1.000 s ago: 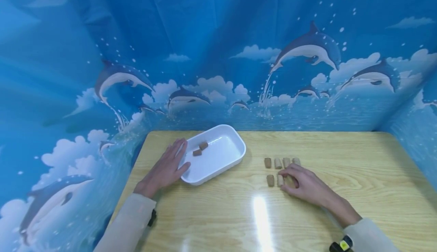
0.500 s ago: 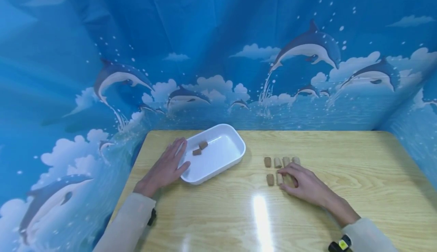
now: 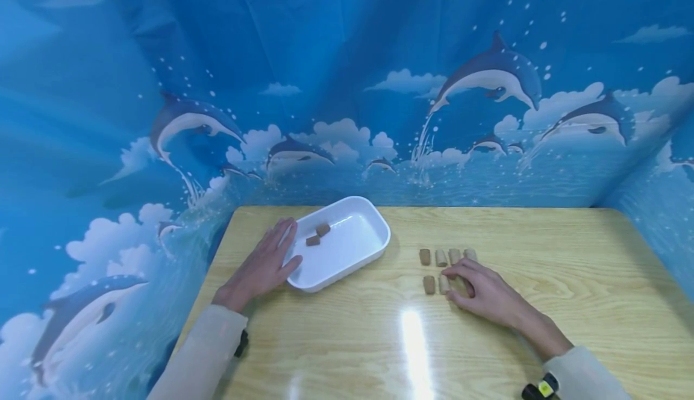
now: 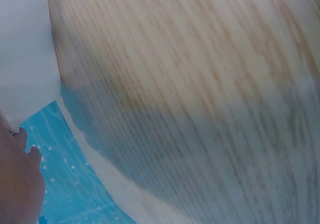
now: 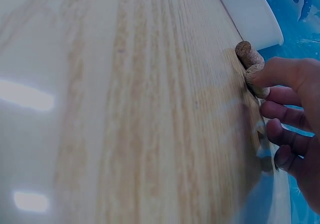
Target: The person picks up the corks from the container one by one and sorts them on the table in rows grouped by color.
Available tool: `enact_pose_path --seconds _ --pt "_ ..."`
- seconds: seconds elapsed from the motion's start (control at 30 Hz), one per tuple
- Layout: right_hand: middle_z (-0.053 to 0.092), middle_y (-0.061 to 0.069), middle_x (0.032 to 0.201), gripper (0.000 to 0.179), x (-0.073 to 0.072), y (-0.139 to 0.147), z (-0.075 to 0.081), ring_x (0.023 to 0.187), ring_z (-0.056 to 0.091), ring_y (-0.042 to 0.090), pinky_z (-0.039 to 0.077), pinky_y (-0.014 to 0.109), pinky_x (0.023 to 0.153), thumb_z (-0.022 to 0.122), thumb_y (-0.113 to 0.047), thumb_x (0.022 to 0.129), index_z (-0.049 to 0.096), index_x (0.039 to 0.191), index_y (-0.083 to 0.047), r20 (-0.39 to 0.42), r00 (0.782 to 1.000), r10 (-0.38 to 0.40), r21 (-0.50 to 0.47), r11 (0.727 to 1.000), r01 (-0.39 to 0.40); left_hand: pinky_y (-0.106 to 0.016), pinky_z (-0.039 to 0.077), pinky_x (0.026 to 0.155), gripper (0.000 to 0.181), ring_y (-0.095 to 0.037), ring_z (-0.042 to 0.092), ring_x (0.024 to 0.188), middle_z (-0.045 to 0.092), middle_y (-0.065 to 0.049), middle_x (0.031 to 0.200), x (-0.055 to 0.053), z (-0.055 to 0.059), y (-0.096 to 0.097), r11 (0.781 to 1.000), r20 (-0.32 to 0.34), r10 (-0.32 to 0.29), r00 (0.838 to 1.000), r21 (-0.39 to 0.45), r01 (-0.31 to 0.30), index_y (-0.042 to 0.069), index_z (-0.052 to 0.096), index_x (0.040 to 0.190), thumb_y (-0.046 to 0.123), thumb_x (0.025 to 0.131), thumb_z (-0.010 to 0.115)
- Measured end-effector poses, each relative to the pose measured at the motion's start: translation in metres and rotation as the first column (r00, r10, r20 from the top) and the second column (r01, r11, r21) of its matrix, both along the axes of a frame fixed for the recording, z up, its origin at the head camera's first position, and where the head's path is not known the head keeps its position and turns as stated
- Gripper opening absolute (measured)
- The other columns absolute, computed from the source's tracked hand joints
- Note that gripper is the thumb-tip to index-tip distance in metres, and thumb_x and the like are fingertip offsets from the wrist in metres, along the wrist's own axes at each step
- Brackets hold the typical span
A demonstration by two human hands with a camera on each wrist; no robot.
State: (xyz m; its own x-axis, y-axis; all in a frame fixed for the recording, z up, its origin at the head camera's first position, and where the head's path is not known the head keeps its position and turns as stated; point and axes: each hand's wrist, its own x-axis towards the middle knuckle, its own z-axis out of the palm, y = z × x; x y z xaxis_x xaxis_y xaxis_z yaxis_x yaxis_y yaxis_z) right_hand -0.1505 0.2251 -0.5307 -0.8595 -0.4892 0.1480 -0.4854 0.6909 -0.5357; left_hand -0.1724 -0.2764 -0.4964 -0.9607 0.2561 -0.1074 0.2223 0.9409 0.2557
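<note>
Small brown corks lie in two rows on the table in the head view. My right hand [image 3: 488, 291] pinches the light cork [image 3: 444, 284] in the near row between thumb and fingertips. That cork [image 5: 257, 82] also shows in the right wrist view, with a darker cork [image 5: 248, 54] right beside it. My left hand [image 3: 260, 265], fingers extended, rests against the left end of a white rectangular tray [image 3: 382, 231], its thumb over the rim. Inside the tray are two corks, one brown cork [image 3: 323, 229] and a second cork [image 3: 312, 241] close by.
Behind my right fingers runs the far row: a dark cork [image 3: 425, 257], then several paler corks [image 3: 441, 258]. The wooden table [image 3: 347, 340] ends at a blue dolphin-print curtain [image 3: 347, 87] at the back and left.
</note>
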Motion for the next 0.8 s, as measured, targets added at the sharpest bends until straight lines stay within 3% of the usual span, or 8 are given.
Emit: enact_pose_path --seconds 0.47,0.8 --pt "0.058 -0.012 0.100 0.044 0.0021 -0.0031 -0.0024 0.070 0.043 -0.004 0.043 0.020 0.060 0.086 -0.032 0.095 0.074 0.133 -0.014 -0.010 1.000 -0.017 -0.007 1.000 0.017 -0.057 0.010 0.140 0.085 -0.035 0.002 0.172 0.002 -0.009 0.186 0.0005 0.0021 0.0004 1.000 0.002 -0.004 1.000 -0.002 0.004 0.018 0.001 0.177 0.050 0.114 0.048" --pt "0.055 -0.012 0.093 0.041 0.0014 -0.0022 -0.0043 0.070 0.042 -0.004 0.043 0.020 0.060 0.086 -0.033 0.095 0.075 0.130 -0.015 -0.016 1.000 -0.023 -0.014 1.000 0.022 -0.058 0.010 0.140 0.084 -0.035 0.002 0.172 0.003 -0.010 0.186 0.0007 0.0016 0.0004 1.000 -0.006 -0.005 1.000 -0.001 0.005 0.017 0.002 0.177 0.049 0.114 0.048"
